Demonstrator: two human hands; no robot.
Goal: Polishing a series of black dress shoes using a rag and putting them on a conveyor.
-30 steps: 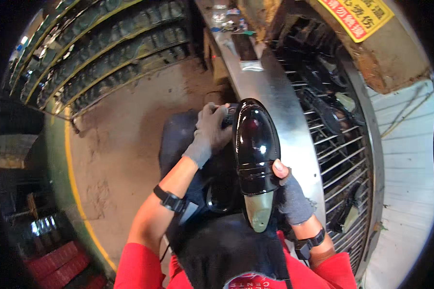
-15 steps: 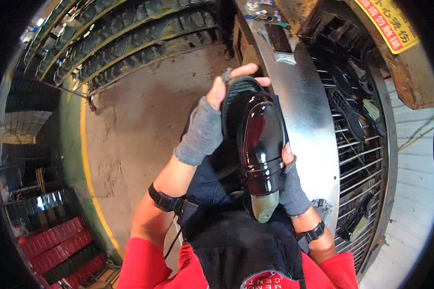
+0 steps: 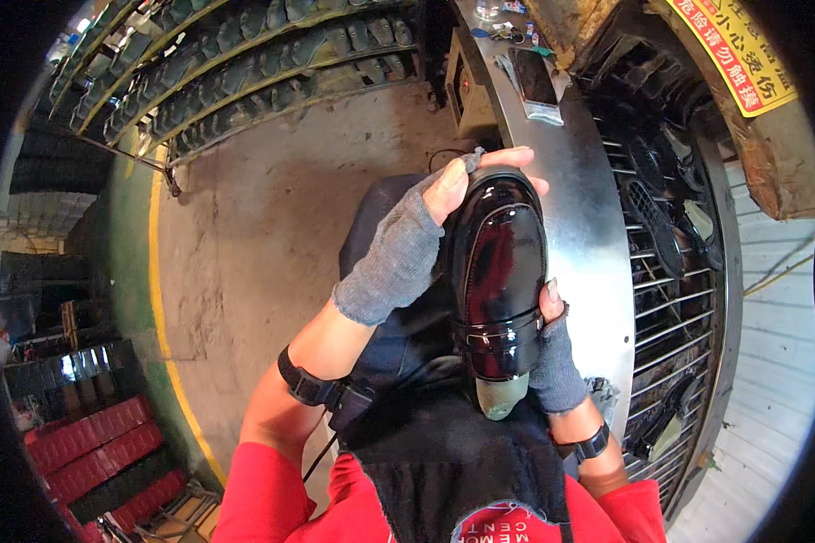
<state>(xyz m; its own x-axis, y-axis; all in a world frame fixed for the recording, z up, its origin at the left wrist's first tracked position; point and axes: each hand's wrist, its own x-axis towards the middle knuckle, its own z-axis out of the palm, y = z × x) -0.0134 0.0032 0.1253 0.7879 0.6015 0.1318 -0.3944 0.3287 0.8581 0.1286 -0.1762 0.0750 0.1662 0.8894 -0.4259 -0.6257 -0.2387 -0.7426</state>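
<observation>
Between left hand (image 3: 412, 242) and right hand (image 3: 557, 351): black shoe (image 3: 500, 262) on its last (image 3: 502, 398). Right pinches its heel-end side; left's fingers reach across the toe, grip unclear. Reads as two-handed steadying; next move calls for firm heel support.

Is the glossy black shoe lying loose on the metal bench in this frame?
No, the left hand is around the toe of the black shoe while the right hand holds its side.
</observation>
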